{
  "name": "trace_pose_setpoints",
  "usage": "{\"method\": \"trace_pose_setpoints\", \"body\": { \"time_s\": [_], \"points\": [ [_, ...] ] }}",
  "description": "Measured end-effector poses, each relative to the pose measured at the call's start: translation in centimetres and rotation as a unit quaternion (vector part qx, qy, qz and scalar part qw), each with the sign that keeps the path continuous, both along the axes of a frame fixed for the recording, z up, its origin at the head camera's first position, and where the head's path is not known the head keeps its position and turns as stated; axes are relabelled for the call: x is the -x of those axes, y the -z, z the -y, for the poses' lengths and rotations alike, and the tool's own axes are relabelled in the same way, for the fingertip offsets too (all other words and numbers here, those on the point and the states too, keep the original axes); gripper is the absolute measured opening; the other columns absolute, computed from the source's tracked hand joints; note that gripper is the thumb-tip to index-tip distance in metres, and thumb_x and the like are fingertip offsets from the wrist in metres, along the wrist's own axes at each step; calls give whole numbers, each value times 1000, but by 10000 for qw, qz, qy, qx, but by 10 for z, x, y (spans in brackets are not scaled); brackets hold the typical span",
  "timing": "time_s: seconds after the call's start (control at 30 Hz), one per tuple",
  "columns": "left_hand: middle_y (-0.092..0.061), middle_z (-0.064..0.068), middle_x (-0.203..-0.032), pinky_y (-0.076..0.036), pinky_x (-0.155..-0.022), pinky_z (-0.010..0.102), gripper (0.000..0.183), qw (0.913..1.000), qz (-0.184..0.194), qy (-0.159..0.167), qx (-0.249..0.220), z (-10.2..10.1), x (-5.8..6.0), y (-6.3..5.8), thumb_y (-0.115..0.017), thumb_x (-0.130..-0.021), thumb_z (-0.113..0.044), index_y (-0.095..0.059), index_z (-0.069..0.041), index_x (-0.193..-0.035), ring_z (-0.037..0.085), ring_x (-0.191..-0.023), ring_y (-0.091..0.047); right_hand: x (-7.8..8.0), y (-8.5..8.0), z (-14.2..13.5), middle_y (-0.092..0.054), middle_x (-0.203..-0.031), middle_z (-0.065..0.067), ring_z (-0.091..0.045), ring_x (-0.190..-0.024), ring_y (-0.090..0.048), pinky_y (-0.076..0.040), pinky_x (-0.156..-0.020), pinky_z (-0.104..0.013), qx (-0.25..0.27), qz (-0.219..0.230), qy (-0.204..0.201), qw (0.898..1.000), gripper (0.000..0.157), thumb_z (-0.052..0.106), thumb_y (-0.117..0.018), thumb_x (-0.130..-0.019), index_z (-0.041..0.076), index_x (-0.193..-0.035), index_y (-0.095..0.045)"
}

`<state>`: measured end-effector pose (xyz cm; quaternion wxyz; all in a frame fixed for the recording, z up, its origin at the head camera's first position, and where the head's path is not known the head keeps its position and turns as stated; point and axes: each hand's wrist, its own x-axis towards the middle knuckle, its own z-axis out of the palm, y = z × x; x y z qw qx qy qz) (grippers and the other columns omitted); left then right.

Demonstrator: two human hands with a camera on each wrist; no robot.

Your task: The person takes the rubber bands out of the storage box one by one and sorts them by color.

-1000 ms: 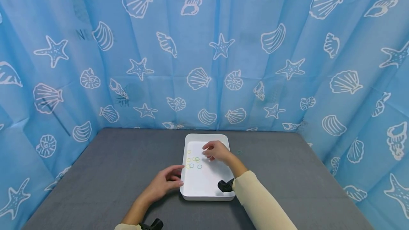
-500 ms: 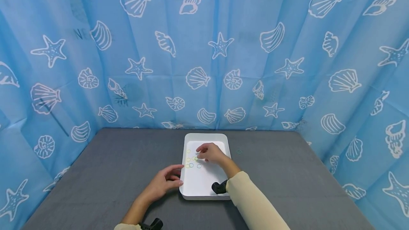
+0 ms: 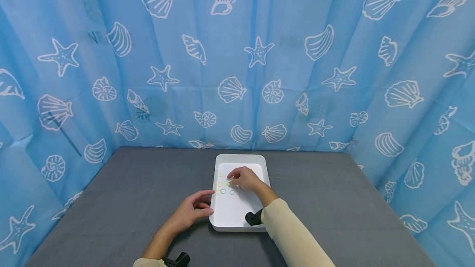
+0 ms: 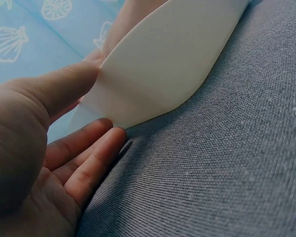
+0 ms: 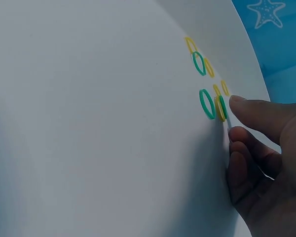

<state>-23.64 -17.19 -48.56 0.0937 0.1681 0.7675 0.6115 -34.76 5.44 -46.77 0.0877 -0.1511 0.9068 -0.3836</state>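
A white tray (image 3: 228,219) holds several thin yellow and green rings that look like small rubber bands, grouped at its left side. My right hand (image 3: 244,177) is over them, fingers bent downward. In the right wrist view, its thumb and fingertips stand apart beside a yellow ring (image 5: 218,109) and a green ring overlapping it; I see nothing pinched. Another green ring (image 5: 202,102) lies close by on the tray floor. My left hand (image 3: 192,211) rests against the tray's left wall; the left wrist view shows its fingertips touching the white wall (image 4: 153,64), fingers relaxed.
The tray stands on a grey cloth-covered table (image 3: 159,184). A single green ring (image 3: 278,176) lies on the cloth to the right of the tray. Behind and at both sides hangs a blue curtain (image 3: 237,69) with white seashells and starfish.
My right hand has moved left and slightly down over the tray, reaching the cluster of rings, and has barely shifted in the last half second. The left hand stays at the tray's wall.
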Motion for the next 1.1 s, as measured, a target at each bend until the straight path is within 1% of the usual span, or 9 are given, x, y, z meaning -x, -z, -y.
{"method": "trace_pose_setpoints", "body": {
  "time_s": [0.07, 0.2, 0.43, 0.6, 0.73, 0.9, 0.97, 1.03, 1.1],
  "points": [
    [-58, 26, -122, -51, -77, 29, 53, 10000, 7, -25, 38, -1, -1, -3, -69, -90, -5, -48, 4, -138, 29, -98, -62, 0, 0, 1, -57, -79, -1, -15, -70, -50, -41, -62, -26, -98, -58, -14, 9999, 16, 2, -73, -82, 7, -98, -74],
    [-58, 24, -122, -51, -78, 29, 54, 9999, 2, -67, 126, -1, 1, 1, -69, -90, -7, -48, 2, -139, 26, -97, -62, 0, 1, 2, -56, -75, 0, -14, -68, -49, -39, -62, -26, -232, -171, -45, 9996, 16, 0, -74, -80, 8, -94, -75],
    [-59, 25, -120, -51, -77, 30, 52, 10000, 11, -14, 57, -2, -6, -14, -70, -90, -6, -49, 4, -137, 27, -96, -62, 1, 2, 3, -57, -72, 2, -11, -65, -48, -39, -61, -24, -341, -383, -187, 9985, 14, -1, -75, -79, 7, -91, -75],
    [-58, 25, -121, -50, -77, 29, 52, 10000, 7, -26, 63, -2, -9, -17, -70, -90, -6, -49, 4, -137, 27, -96, -62, 2, 2, 3, -59, -72, 3, -11, -65, -49, -40, -61, -24, -427, -398, -213, 9981, 12, -1, -76, -79, 8, -87, -75],
    [-58, 26, -122, -50, -77, 29, 53, 10000, -5, -8, 41, -3, -9, -17, -69, -90, -6, -49, 5, -137, 28, -97, -62, 3, 3, 2, -61, -73, 4, -10, -66, -50, -41, -62, -25, -431, -375, -169, 9982, 9, 2, -76, -80, 10, -85, -75],
    [-58, 27, -121, -50, -77, 28, 52, 10000, -25, 9, 24, -2, -9, -18, -69, -90, -5, -48, 6, -137, 28, -97, -61, 3, 4, 1, -64, -76, 4, -11, -68, -52, -43, -64, -26, -337, -482, -130, 9982, 2, 8, -76, -83, 8, -84, -75],
    [-58, 27, -120, -50, -76, 27, 52, 10000, -30, 17, 12, -2, -9, -17, -69, -90, -4, -48, 6, -137, 28, -97, -62, 2, 5, 1, -64, -75, 4, -11, -68, -53, -43, -64, -26, -327, -510, -74, 9981, 2, 10, -76, -84, 8, -83, -75],
    [-58, 28, -120, -50, -76, 26, 52, 10000, -38, 27, -21, -2, -8, -14, -69, -89, -3, -48, 7, -136, 28, -96, -62, 2, 6, 2, -64, -74, 5, -11, -67, -53, -43, -64, -26, -328, -525, -16, 9981, 5, 11, -76, -84, 9, -81, -75],
    [-58, 28, -120, -50, -76, 26, 53, 10000, -50, 21, -27, -1, -5, -8, -69, -89, -3, -48, 6, -137, 28, -96, -62, 2, 7, 2, -64, -73, 5, -11, -67, -53, -43, -64, -27, -312, -544, 21, 9980, 5, 11, -76, -84, 11, -79, -74]
  ]
}}
